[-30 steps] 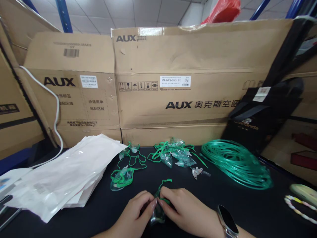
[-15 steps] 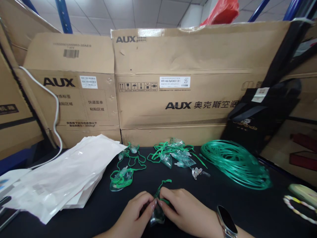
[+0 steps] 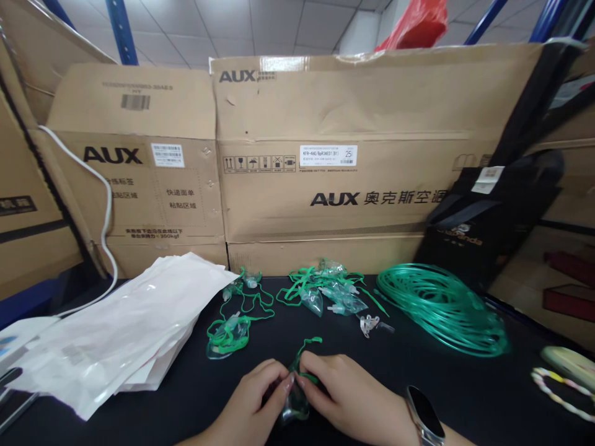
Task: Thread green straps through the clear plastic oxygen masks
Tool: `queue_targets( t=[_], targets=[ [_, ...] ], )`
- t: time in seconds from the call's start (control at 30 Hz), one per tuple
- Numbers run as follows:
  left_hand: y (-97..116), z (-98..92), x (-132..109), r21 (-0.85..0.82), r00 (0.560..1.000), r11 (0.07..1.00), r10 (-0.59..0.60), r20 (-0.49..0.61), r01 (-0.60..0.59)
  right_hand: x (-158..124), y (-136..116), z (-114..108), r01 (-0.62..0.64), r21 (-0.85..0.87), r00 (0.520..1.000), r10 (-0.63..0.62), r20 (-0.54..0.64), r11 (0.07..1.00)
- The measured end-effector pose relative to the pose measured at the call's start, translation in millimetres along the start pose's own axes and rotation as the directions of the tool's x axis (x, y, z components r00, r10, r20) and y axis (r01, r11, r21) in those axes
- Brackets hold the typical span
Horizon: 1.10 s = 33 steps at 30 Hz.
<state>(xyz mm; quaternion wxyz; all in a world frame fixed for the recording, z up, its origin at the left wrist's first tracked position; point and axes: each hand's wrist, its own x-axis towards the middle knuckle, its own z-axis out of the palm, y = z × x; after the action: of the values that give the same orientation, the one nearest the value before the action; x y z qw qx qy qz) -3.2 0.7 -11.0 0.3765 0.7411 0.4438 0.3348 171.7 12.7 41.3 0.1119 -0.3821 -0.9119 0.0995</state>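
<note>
A clear oxygen mask (image 3: pixel 296 409) with a green elastic strap (image 3: pixel 304 348) is pinched between my two hands near the front of the black table. My left hand (image 3: pixel 260 396) grips its left edge with thumb and index finger. On the other side, my right hand (image 3: pixel 332 387) is closed on the mask where the strap meets it, and wears a watch (image 3: pixel 424 412) on the wrist. Fingers cover much of the mask's upper part. Beyond my left hand lies another mask (image 3: pixel 227 337) with its strap bundled. A pile of similar masks (image 3: pixel 325 291) sits farther back.
Flat white pouches (image 3: pixel 125 328) are stacked at left. Coiled green tubing (image 3: pixel 441 310) lies at right, with small clear plastic parts (image 3: pixel 369 325) beside it. A beaded bracelet (image 3: pixel 560 393) is at the right edge. Cardboard boxes (image 3: pixel 362 118) and a black bag (image 3: pixel 483 223) stand behind.
</note>
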Motion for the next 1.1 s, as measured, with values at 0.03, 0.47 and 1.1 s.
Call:
queue_targets(
  t=[0.03, 0.47, 1.1],
  targets=[
    [-0.3, 0.1, 0.0, 0.001, 1.0, 1.0, 0.002, 0.001, -0.002, -0.1, 0.1, 0.2, 0.001, 0.0, 1.0, -0.001, 0.0, 1.0],
    [-1.6, 0.9, -0.3, 0.002, 1.0, 1.0, 0.001, -0.005, -0.001, 0.0, 0.7, 0.3, 0.001, 0.002, 1.0, -0.001, -0.001, 1.0],
    [0.0, 0.2, -0.1, 0.019, 1.0, 1.0, 0.01, 0.004, -0.01, 0.0, 0.3, 0.2, 0.006, -0.005, 1.0, -0.006, -0.007, 1.0]
  ],
)
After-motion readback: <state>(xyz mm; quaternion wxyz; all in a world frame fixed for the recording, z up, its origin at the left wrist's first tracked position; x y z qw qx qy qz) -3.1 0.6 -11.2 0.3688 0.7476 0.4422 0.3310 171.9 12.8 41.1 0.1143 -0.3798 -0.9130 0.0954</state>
